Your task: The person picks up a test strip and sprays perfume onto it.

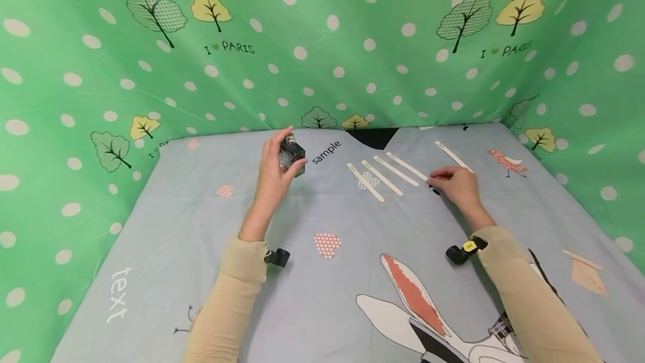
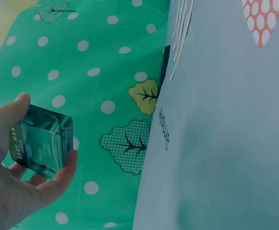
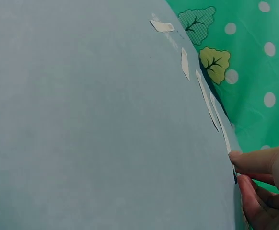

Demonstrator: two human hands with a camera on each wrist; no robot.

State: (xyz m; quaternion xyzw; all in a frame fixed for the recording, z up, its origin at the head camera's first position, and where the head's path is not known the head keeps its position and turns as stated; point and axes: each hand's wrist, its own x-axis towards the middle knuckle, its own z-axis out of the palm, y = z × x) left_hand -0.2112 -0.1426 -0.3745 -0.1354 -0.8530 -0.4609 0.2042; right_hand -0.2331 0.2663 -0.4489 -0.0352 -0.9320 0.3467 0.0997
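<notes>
A square clear-glass perfume bottle (image 1: 297, 162) is gripped in my left hand (image 1: 272, 170), raised at the far edge of the table. In the left wrist view the bottle (image 2: 43, 143) is tilted, with the thumb on one side, fingers around the other, and lettering on its face. My right hand (image 1: 458, 186) pinches the near end of a white paper test strip (image 1: 407, 166) between thumb and fingers. The right wrist view shows that strip (image 3: 221, 117) running to the thumb tip. A small dark patch shows under the right fingertips; what it is I cannot tell.
More white strips lie slanted to the left of the right hand, such as the leftmost strip (image 1: 365, 182). Another strip (image 1: 453, 156) lies beyond the right hand. A printed grey-blue cloth (image 1: 322, 206) covers the table, and a green dotted curtain (image 1: 322, 32) hangs behind.
</notes>
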